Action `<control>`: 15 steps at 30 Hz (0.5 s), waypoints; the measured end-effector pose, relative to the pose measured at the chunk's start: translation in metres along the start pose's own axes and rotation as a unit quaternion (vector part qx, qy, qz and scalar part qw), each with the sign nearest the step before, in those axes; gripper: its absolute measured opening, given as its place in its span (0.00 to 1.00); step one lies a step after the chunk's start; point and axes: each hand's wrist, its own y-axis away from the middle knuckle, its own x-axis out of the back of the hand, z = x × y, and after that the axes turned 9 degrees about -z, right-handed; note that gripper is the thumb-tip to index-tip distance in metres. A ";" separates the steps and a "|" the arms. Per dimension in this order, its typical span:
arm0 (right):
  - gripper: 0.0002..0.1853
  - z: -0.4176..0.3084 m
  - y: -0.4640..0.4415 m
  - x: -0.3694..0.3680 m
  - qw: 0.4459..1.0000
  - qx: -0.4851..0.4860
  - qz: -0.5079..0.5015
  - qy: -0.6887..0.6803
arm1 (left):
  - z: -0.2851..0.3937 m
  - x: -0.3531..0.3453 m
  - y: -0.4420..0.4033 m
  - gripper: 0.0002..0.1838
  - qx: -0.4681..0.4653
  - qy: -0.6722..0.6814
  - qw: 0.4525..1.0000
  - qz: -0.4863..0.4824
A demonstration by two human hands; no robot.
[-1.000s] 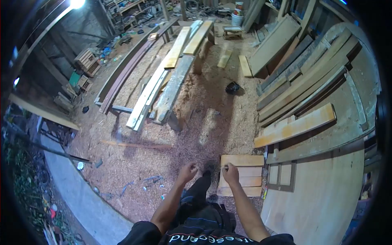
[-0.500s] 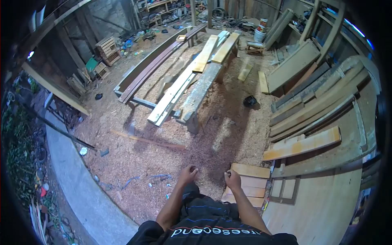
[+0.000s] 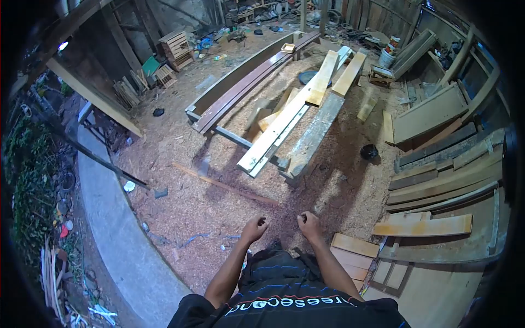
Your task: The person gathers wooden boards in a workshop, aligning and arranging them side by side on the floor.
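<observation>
Above littered floor (image 3: 186, 205): left hand (image 3: 255, 228), right hand (image 3: 310, 225) unclenched, half-curled; boards (image 3: 354, 245) near right.

We are seeing the floor (image 3: 180, 106), which wood shavings (image 3: 219, 218) are covering widely. On it, one thin reddish strip of wood (image 3: 225, 186) is lying in front of the table (image 3: 317, 134), a black bundle (image 3: 369, 152) is lying to the right, and several boards (image 3: 349, 258) are lying side by side at the lower right. On the worn grey table, we are finding a yellowish plank (image 3: 350, 75) at the far end. Beside it, long white planks (image 3: 276, 134) are carrying a second yellowish plank (image 3: 325, 76).
</observation>
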 end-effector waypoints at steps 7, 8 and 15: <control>0.12 -0.043 -0.058 -0.026 0.995 0.091 -0.038 -0.006 | -0.020 0.057 -0.001 0.21 0.040 0.074 0.988 0.128; 0.12 -0.048 -0.066 -0.029 0.994 0.100 -0.039 -0.004 | -0.022 0.063 0.001 0.21 0.048 0.077 0.987 0.132; 0.14 -0.096 -0.143 -0.044 0.993 0.098 -0.064 -0.006 | -0.056 0.107 -0.016 0.19 0.092 0.128 0.971 0.182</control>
